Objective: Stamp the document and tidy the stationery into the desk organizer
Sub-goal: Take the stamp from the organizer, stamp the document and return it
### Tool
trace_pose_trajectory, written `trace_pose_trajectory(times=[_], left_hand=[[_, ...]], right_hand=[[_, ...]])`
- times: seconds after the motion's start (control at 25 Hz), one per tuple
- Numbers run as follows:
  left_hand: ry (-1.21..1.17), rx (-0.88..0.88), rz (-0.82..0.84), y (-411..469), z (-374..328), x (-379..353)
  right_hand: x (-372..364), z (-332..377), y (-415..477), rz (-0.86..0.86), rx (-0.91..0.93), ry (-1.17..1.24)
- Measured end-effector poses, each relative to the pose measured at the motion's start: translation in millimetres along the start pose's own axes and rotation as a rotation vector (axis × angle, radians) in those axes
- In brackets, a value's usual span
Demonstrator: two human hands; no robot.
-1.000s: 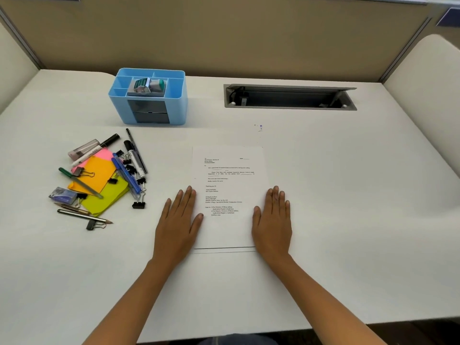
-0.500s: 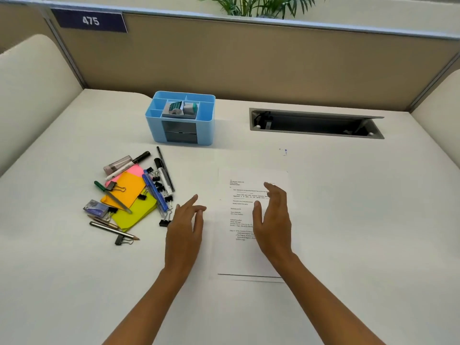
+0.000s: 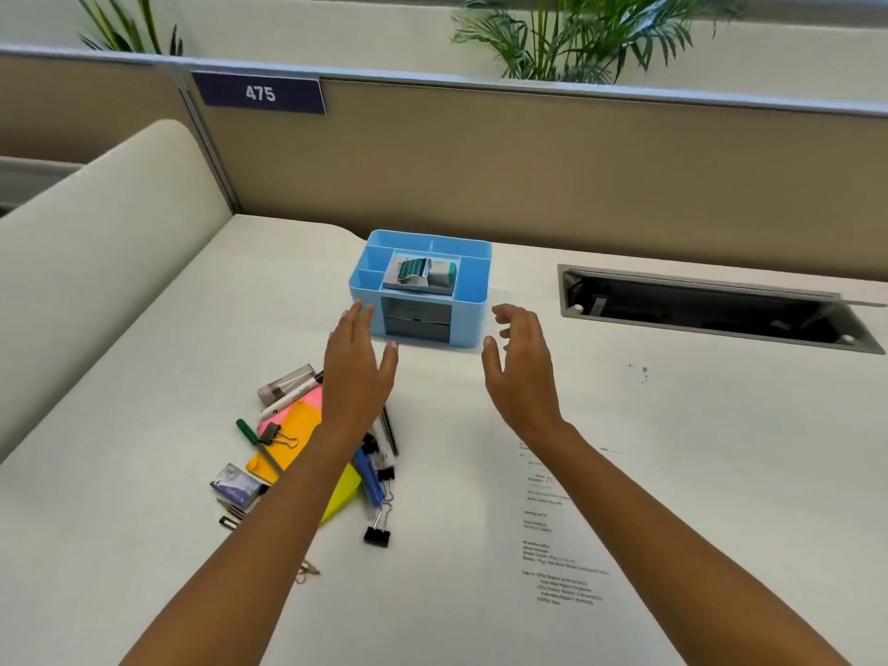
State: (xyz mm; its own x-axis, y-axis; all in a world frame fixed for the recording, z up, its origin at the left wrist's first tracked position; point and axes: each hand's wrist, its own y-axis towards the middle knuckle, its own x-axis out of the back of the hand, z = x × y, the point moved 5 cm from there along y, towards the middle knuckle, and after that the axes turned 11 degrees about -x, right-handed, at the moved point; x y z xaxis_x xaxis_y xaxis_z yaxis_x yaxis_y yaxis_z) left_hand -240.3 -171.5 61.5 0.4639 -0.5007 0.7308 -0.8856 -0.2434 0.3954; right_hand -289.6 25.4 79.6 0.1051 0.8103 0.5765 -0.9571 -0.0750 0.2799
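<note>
A light blue desk organizer (image 3: 473, 300) stands at the back of the desk, with a green and white stamp (image 3: 423, 276) lying in its middle compartment. My left hand (image 3: 358, 372) hovers just in front of its left corner, fingers apart and empty. My right hand (image 3: 521, 362) hovers by its right corner, fingers curled and apart, holding nothing. The printed document (image 3: 552, 531) lies flat under my right forearm. A heap of stationery (image 3: 307, 449) with sticky notes, pens, markers and binder clips lies under my left arm.
A beige partition with a sign reading 475 (image 3: 259, 93) closes off the back. An open cable tray (image 3: 711, 310) is sunk into the desk at the right. A rounded beige divider (image 3: 96, 233) borders the left side. Plants stand behind the partition.
Both hands have lifted off the document and reached forward toward the organizer. The view has tilted up, showing more of the partition and the plants.
</note>
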Motion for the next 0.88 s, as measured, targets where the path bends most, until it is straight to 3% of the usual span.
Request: trace_pose_trajectory(times=[0.16, 0.44, 0.88], left_hand=[[0.052, -0.020, 0.033, 31.6, 21.3, -11.0], [0.032, -0.071, -0.012, 31.4, 33.8, -12.0], [-0.080, -0.103, -0.136, 41.8, 28.1, 4.2]], right_hand=[[-27.8, 9.7, 40.3, 0.001, 0.072, -0.008], [-59.0, -17.3, 57.5, -0.012, 0.032, -0.046], [-47.9, -2.0, 62.3, -0.035, 0.095, 0.060]])
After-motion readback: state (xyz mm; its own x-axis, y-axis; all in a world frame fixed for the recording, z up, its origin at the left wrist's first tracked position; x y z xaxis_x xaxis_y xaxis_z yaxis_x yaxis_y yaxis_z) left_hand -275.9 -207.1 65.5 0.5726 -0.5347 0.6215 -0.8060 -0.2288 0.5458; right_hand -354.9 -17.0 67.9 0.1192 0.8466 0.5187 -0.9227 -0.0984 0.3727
